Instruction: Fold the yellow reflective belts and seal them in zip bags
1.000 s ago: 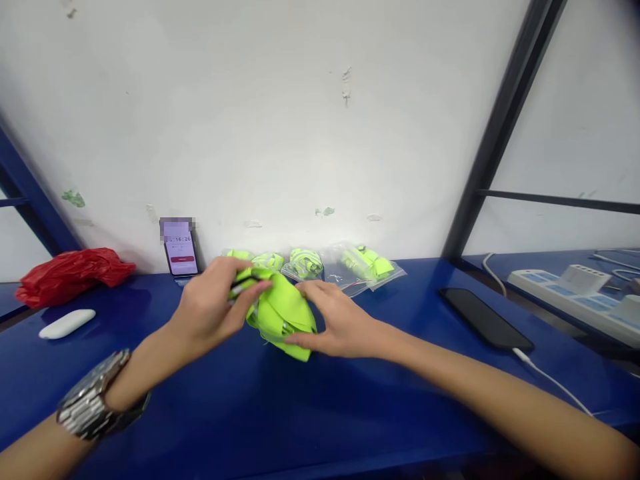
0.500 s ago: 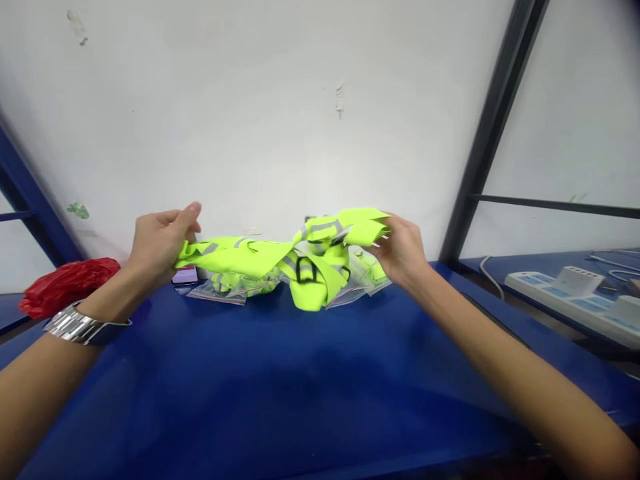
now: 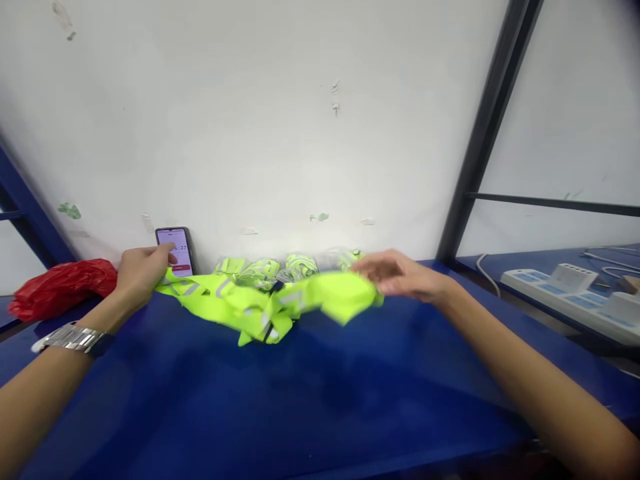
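A neon-yellow reflective strap vest [image 3: 250, 310] with grey stripes hangs stretched between my two hands, above the blue table. My left hand [image 3: 143, 273], with a metal-banded watch on its wrist, is closed on the vest's left end. At the other end, my right hand [image 3: 400, 275] has its curled fingers and thumb at the straps, which are blurred by motion there. The middle of the vest sags in a loose bundle, with a dark buckle part [image 3: 270, 331] partly visible. Behind it, several clear bags of similar yellow straps [image 3: 300, 265] lie along the wall.
A phone [image 3: 181, 248] with a lit screen leans against the wall behind my left hand. A crumpled red plastic bag [image 3: 65, 283] lies at the left of the blue table [image 3: 300, 413]. White power strips [image 3: 570, 293] and cables sit at the right, beyond a dark post [image 3: 483, 133].
Both hands and the vest have come lower, the left hand also shifting left. The vest's bundled middle has loosened and moved left. The phone and bagged straps show more fully.
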Available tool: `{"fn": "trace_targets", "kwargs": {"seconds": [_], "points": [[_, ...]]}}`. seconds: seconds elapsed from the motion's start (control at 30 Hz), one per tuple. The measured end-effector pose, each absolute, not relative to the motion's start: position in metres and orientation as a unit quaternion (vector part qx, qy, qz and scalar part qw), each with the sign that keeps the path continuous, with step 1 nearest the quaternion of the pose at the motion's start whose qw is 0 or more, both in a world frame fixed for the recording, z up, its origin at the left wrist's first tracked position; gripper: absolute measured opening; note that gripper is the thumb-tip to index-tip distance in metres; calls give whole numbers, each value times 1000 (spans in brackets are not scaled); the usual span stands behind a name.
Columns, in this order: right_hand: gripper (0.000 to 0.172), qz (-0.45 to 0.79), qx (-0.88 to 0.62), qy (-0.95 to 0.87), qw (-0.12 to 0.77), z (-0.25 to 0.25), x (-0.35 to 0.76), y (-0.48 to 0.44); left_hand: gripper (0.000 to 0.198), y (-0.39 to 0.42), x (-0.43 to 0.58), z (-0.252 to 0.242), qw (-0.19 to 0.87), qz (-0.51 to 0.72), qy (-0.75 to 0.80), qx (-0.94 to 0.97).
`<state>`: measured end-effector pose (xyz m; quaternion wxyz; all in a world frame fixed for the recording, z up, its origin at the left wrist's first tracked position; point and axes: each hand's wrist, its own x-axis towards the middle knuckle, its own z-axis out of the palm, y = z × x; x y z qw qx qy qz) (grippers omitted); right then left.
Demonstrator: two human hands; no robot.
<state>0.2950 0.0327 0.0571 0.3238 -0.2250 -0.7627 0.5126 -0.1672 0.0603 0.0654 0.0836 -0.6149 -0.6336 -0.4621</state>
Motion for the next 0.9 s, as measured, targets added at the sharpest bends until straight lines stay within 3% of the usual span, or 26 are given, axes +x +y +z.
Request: {"fn": "trace_targets", "kwargs": {"seconds": [0.07, 0.1, 0.23, 0.33, 0.47, 0.57, 0.73, 0.9], "points": [[39, 517, -180, -820, 165, 57, 296, 23, 46, 51, -161, 66, 112, -409, -677, -602], [38, 499, -186, -834, 142, 57, 293, 21, 48, 46, -155, 67, 139, -368, -702, -594], [30, 344, -277, -869, 223, 44, 270, 18, 41, 29, -112, 72, 192, -280, -665, -665], [22, 193, -225, -922, 249, 26, 247, 10, 35, 10, -75, 65, 92, -254, -520, -811], [54, -77, -144, -971, 175, 6, 222, -11, 34, -29, -40, 47, 25, -123, -430, -894], [54, -192, -160, -960, 125, 1, 210, -19, 28, -61, -22, 37, 82, -152, -370, -913], [36, -160, -104, -976, 105, 8, 205, -12, 25, -97, -5, 33, 176, -184, -279, -926], [37, 15, -133, -962, 237, 25, 208, 2, 48, -102, -6, 35, 233, -230, -268, -906]]}}
